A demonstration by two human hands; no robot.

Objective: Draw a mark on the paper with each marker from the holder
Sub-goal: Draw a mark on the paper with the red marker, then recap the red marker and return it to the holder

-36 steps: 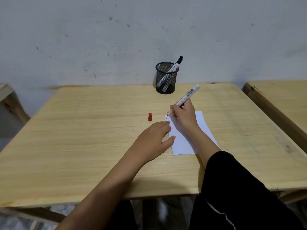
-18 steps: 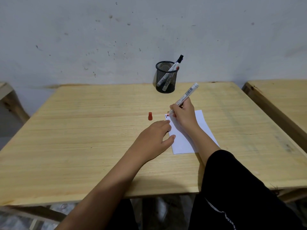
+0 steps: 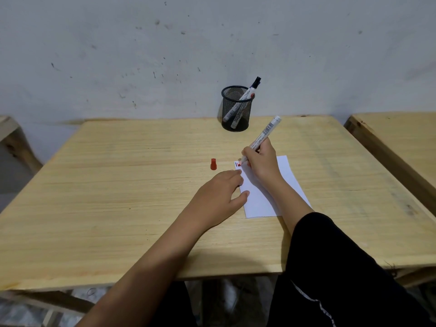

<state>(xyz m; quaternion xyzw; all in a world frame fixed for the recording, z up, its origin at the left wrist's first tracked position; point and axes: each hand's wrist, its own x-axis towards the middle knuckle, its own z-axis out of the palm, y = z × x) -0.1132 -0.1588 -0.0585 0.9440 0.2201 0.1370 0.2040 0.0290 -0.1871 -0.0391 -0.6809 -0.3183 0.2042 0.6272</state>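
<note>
- I'm seeing right hand (image 3: 262,161) fingers clamping the marker (image 3: 264,135), tip touching the paper (image 3: 287,171).
- Left hand (image 3: 219,197) fingers lying apart, pinning the paper's edge.
- Red cap (image 3: 213,164) is standing just beside; holder (image 3: 236,109) is sitting behind.

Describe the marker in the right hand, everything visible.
The marker is a slim white barrel with a barcode and dark print near its upper end and red print lower down. It is uncapped; a red cap stands apart on the table. The marker tilts, back end up and away to the right, tip down at the paper's top left corner, by small red and dark marks. The right hand holds it low in a writing grip. Tip contact with the paper cannot be confirmed.
</note>
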